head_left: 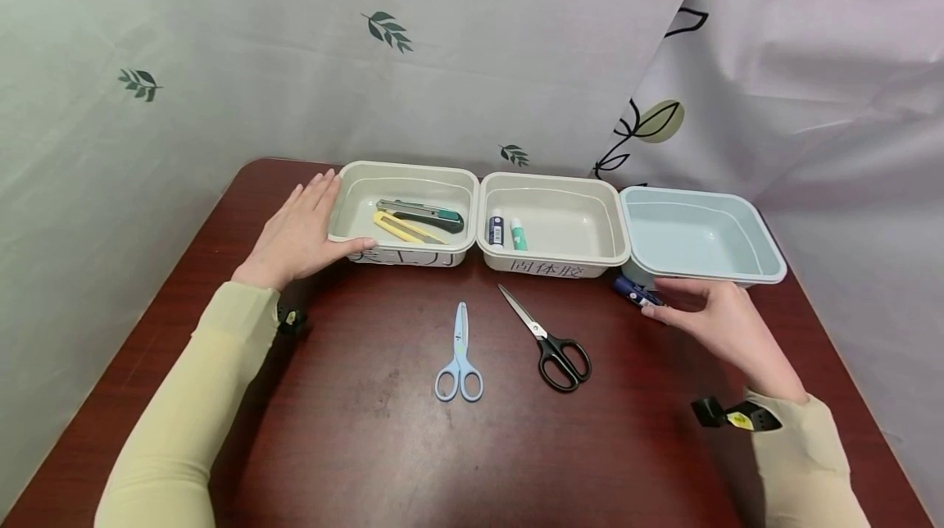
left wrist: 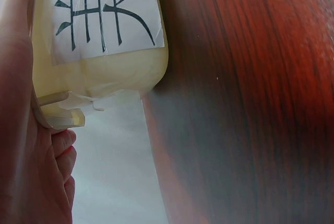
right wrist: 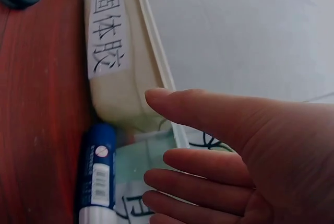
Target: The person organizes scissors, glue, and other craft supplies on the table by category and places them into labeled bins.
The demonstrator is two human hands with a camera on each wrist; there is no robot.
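My left hand lies along the left corner of a beige bin, fingers straight by its side and thumb over the front rim. Inside that bin are a yellow utility knife and a grey-green utility knife. My right hand hovers by a dark blue glue stick on the table, before the light blue bin. In the right wrist view, the thumb and fingers are extended and spread apart, with the glue stick beyond the fingertips.
A middle beige bin holds a dark blue glue stick and a green glue stick. Light blue scissors and black-handled scissors lie on the dark red table. A pale curtain hangs behind the bins.
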